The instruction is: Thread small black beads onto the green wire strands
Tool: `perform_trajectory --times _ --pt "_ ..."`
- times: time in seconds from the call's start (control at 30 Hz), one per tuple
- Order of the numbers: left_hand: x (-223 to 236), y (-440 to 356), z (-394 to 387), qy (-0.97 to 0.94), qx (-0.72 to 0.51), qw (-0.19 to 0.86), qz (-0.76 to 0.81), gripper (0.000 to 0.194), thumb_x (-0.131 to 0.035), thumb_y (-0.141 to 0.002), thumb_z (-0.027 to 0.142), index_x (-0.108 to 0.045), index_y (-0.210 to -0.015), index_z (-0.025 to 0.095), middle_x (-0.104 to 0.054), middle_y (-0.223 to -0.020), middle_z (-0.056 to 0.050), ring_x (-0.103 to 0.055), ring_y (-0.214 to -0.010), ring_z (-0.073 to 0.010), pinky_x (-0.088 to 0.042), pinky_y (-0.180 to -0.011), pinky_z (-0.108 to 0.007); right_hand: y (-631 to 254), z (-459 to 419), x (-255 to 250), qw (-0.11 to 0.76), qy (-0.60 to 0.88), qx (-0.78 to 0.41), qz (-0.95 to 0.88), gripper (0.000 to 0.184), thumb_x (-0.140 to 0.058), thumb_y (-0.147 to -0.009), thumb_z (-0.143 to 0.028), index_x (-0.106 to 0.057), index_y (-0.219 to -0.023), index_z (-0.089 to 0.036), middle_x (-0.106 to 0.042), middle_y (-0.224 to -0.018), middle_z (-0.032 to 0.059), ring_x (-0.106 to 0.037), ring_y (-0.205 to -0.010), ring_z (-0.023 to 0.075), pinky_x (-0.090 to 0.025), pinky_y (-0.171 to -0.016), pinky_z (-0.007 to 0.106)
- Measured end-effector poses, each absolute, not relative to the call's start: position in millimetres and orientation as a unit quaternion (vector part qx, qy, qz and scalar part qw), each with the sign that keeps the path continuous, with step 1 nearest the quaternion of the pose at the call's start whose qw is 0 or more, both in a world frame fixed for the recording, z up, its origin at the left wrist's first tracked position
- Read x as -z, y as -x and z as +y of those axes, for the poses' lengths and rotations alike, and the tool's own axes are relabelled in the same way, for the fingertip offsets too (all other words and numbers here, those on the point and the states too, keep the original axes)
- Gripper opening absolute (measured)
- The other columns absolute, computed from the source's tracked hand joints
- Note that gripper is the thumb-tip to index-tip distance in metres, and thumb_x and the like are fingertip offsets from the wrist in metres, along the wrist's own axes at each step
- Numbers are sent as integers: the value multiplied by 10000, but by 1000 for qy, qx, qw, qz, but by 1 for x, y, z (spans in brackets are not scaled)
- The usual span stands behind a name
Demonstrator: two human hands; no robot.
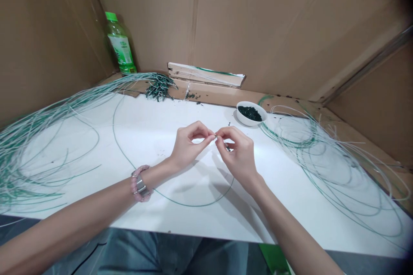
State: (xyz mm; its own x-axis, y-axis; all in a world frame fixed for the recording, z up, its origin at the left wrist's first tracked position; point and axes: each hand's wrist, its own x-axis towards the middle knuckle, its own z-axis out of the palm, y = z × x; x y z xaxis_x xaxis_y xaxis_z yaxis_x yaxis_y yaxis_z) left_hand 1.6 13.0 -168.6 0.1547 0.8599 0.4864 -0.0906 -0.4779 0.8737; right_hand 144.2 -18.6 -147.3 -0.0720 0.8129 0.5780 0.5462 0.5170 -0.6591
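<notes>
Pinching tiny dark piece (216, 136) btwn fingertips of L hand (190, 144) + R hand (240, 150), thumb to index on each, over approx. mid of white surface (167, 124). Can't tell exact shape b/c of fingertips covering most of it. Curling other R fingers in, nr dark-and-white bit (228, 148); can't tell if also gripped. Wearing pink bead bracelet (140, 184) w/ metal part on L wrist.

See green wire (193, 206) looping under L wrist & round to below R hand; can't tell if joined to piece. See also white bowl (248, 123) of dark green pieces (251, 114) beyond R hand, nr back edge. Note wire coils (300, 145), green + white, on R side; wire bundle (72, 99) on L, sweeping back to dark green clump (158, 88). At back L, see bottle (121, 49) w/ green cap, by cardboard wall (258, 21); at back ctr, white strip (206, 74), w/ loose dark bits (192, 95) just in front.
</notes>
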Motion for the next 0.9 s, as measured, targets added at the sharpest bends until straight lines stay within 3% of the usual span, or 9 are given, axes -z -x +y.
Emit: perform_trajectory --times 0.33,0.9 --pt "167 -3 14 -620 -583 429 304 215 -703 -722 225 -511 -666 145 -644 -705 -16 -639 -694 -113 -549 -702 -237 -144 -17 150 498 480 -158 -704 54 -517 -814 -176 -558 -779 -187 -589 -774 20 -571 -689 119 -520 -500 187" --pt "170 -1 13 -660 -569 390 298 178 -662 -756 188 -515 -664 149 -647 -714 -21 -641 -709 -117 -547 -715 -240 -146 -17 151 461 447 -84 -762 105 -458 -831 -108 -517 -801 -189 -569 -822 47 -535 -685 122 -527 -545 211"
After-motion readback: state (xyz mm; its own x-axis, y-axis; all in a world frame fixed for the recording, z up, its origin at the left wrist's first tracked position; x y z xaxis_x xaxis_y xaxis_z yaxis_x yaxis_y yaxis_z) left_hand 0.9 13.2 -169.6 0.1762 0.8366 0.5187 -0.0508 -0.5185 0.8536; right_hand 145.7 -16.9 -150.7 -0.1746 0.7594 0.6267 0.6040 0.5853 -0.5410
